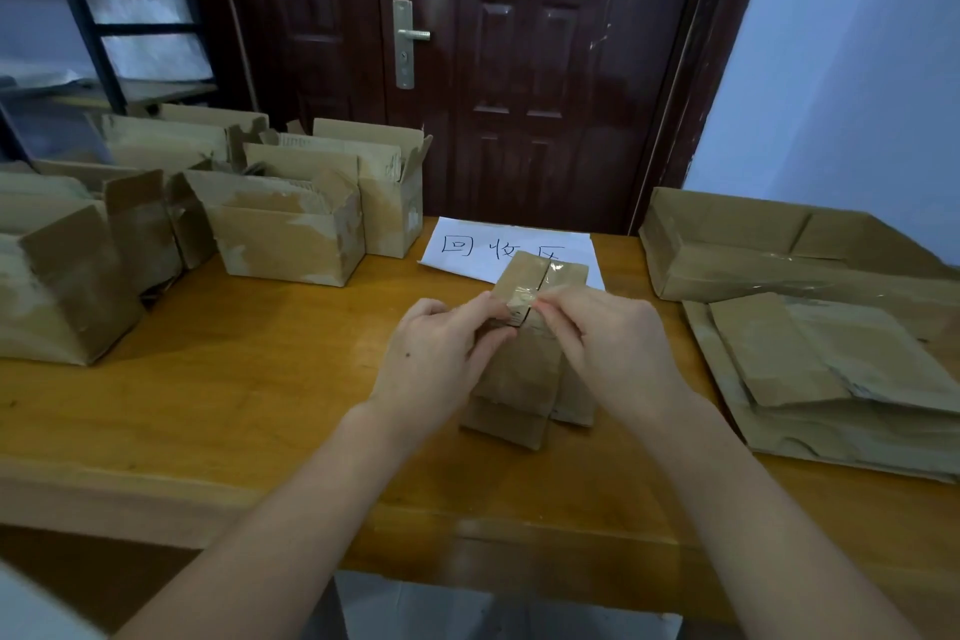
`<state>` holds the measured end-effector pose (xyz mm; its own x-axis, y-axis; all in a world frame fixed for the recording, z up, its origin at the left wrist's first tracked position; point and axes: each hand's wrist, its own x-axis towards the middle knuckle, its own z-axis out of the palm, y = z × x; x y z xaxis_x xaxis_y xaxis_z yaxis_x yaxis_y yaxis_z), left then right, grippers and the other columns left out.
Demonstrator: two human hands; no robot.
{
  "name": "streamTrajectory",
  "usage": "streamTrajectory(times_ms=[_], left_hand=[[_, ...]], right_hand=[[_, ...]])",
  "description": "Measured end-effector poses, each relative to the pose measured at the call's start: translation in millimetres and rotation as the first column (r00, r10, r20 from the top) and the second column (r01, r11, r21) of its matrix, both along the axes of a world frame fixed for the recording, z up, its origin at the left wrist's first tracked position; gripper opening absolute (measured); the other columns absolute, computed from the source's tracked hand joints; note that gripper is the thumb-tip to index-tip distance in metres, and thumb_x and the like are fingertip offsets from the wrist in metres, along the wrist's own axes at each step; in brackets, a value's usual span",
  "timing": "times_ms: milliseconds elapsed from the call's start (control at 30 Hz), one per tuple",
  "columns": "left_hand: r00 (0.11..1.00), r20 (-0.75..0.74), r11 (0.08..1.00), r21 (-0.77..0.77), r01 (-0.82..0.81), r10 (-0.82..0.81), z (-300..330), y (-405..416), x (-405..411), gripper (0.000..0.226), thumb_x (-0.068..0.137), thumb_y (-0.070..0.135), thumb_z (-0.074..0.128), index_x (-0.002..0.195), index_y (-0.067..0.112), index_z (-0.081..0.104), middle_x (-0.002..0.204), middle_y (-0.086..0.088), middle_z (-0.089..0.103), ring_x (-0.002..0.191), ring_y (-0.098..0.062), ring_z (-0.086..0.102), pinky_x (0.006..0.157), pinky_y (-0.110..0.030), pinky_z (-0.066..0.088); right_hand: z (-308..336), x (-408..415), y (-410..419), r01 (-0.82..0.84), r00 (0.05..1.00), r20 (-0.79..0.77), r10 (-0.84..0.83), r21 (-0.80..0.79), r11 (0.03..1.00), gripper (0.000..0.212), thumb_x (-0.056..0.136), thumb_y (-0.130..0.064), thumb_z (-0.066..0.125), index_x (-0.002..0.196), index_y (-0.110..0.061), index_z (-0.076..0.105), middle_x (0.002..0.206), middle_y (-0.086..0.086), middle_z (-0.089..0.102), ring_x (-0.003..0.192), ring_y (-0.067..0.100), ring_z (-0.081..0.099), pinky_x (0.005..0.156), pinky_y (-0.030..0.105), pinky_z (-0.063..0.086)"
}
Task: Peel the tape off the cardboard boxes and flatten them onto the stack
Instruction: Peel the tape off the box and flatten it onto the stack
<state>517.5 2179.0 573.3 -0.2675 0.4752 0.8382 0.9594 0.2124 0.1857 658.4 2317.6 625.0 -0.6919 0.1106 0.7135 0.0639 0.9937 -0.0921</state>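
A small cardboard box [524, 374] stands on the wooden table [234, 379] in front of me, its top flaps closed with clear tape [524, 299] along the seam. My left hand [441, 353] grips the box's left side near the top. The fingertips of my right hand [608, 343] pinch at the tape on the near top edge. A stack of flattened boxes [841, 369] lies at the right of the table.
Several open, worn cardboard boxes [291, 229] crowd the left and back of the table. A white paper sign [467, 244] with handwriting lies behind the small box. A dark wooden door [493, 68] stands beyond the table, and a metal shelf [119, 16] is at the far left.
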Motion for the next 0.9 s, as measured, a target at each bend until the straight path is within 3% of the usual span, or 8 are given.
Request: streamTrajectory(times_ms=[133,267,433,533,633,733,833,900], left_hand=[[0.998,0.037,0.996,-0.070,-0.046,0.049,-6.9,-1.6,8.1,0.034,0.091,0.053,0.064,0.117,0.033,0.065,0.122,0.008,0.073,0.121,-0.005,0.044,0.095,-0.021,0.037],[0.968,0.218,0.986,-0.140,-0.092,0.121,-4.4,3.6,27.5,0.064,0.080,0.089,0.049,0.122,0.040,0.051,0.118,0.020,0.066,0.104,0.009,0.050,0.089,-0.021,0.046],[0.950,0.288,0.985,-0.155,-0.077,0.119,-4.2,17.1,33.4,0.068,0.073,0.074,0.070,0.123,0.037,0.043,0.120,0.018,0.057,0.104,0.000,0.054,0.082,-0.018,0.047],[0.949,0.306,0.983,-0.183,-0.015,0.071,-6.4,17.0,25.0,0.070,0.074,0.068,0.073,0.126,0.034,0.042,0.135,0.017,0.044,0.112,0.000,0.048,0.083,-0.013,0.045],[0.941,0.337,0.980,-0.190,0.050,0.017,-7.9,13.8,16.6,0.071,0.073,0.067,0.075,0.124,0.032,0.040,0.133,0.018,0.037,0.109,0.001,0.047,0.077,-0.007,0.041],[0.942,0.336,0.972,-0.218,0.089,-0.011,-6.2,13.8,10.8,0.067,0.070,0.067,0.072,0.118,0.037,0.037,0.120,0.022,0.036,0.102,0.002,0.045,0.071,-0.005,0.038],[0.934,0.353,0.955,-0.252,0.154,-0.058,-1.6,12.9,-0.6,0.064,0.068,0.068,0.069,0.116,0.041,0.036,0.112,0.025,0.034,0.102,0.002,0.045,0.068,-0.010,0.044],[0.921,0.380,0.941,-0.275,0.195,-0.080,2.5,11.7,-9.1,0.064,0.067,0.067,0.070,0.114,0.041,0.037,0.110,0.024,0.036,0.104,0.003,0.046,0.071,-0.019,0.053]], right_hand=[[4.9,-5.0,-6.6,0.072,0.993,0.094,-0.074,0.023,0.997,0.010,0.096,-0.019,0.065,0.097,-0.018,0.075,0.089,-0.002,0.074,0.079,0.021,0.069,0.062,0.040,0.054],[11.3,-15.9,-4.6,0.082,0.975,0.219,-0.049,-0.147,0.986,0.017,0.094,-0.023,0.066,0.105,-0.031,0.076,0.096,-0.007,0.066,0.086,0.010,0.059,0.073,0.030,0.052],[25.3,-24.6,7.4,0.128,0.946,0.324,0.017,-0.419,0.899,0.013,0.093,-0.039,0.069,0.103,-0.034,0.075,0.092,-0.018,0.068,0.087,0.001,0.059,0.069,0.014,0.042],[28.5,-34.7,9.6,0.223,0.895,0.446,-0.017,-0.413,0.883,0.022,0.095,-0.039,0.068,0.115,-0.031,0.075,0.105,-0.009,0.070,0.103,0.010,0.059,0.080,0.026,0.050],[28.5,-43.0,4.5,0.264,0.893,0.447,-0.059,-0.413,0.872,0.014,0.095,-0.033,0.067,0.095,-0.030,0.081,0.105,-0.004,0.072,0.114,0.022,0.053,0.094,0.044,0.050],[27.7,-51.2,-2.9,0.330,0.885,0.441,-0.151,-0.365,0.871,0.021,0.090,-0.028,0.067,0.071,-0.027,0.076,0.084,-0.004,0.068,0.097,0.018,0.056,0.082,0.040,0.050],[27.4,-60.6,-8.5,0.402,0.844,0.470,-0.258,-0.235,0.885,0.022,0.091,-0.026,0.062,0.072,-0.020,0.070,0.080,-0.003,0.063,0.069,0.010,0.050,0.053,0.025,0.028],[27.3,-64.8,-8.4,0.431,0.826,0.460,-0.326,-0.143,0.891,0.018,0.095,-0.027,0.056,0.081,-0.016,0.055,0.085,-0.004,0.050,0.071,0.013,0.046,0.053,0.027,0.026]])
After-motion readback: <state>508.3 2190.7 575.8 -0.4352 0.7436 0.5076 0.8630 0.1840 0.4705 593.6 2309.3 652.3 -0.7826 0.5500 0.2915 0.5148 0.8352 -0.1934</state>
